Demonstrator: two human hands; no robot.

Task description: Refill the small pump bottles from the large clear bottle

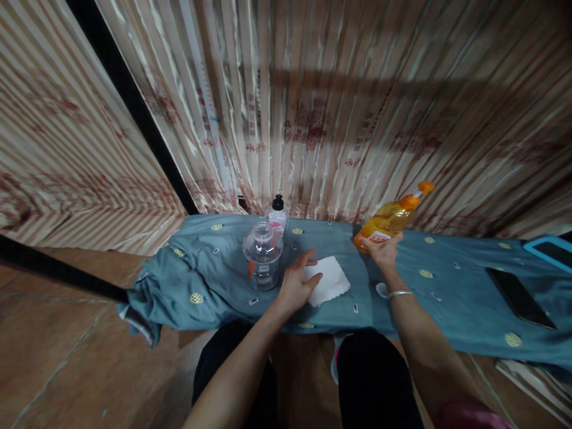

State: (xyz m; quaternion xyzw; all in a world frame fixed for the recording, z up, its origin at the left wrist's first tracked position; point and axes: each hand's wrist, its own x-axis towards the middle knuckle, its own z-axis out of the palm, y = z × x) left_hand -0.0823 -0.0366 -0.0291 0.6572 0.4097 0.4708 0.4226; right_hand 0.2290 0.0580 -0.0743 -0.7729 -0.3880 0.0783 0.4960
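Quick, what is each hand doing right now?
Left hand: open, resting flat on the white napkin.
Right hand: closed around the tilted orange bottle.

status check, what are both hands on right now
Left hand flat on white cloth. Right hand gripping tilted orange bottle. Clear lidded cup beside left hand, not blocking.

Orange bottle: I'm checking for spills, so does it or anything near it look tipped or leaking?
The orange bottle is tilted, held in the right hand. No spill shows on the white cloth or blue cover.
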